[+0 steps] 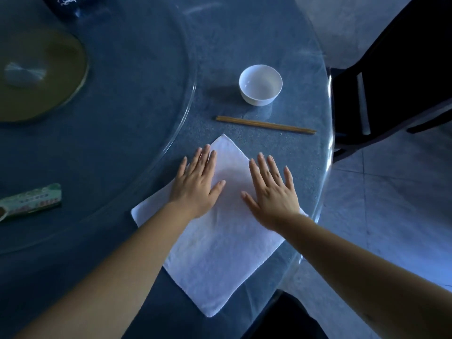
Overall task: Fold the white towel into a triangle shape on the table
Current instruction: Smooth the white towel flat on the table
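Observation:
The white towel [220,250] lies flat on the blue round table [137,89], turned like a diamond with one corner pointing away from me and one towards me. My left hand [197,182] rests palm down on its upper left part, fingers spread. My right hand [271,192] lies palm down on its upper right part, fingers apart too. Neither hand grips the cloth. The towel's right corner is partly hidden under my right wrist.
A white bowl [260,84] stands beyond the towel, with a pair of chopsticks [265,124] lying between them. A glass turntable [156,148] covers the table's middle, carrying a green packet [30,201]. A dark chair [391,94] stands at the right, past the table's edge.

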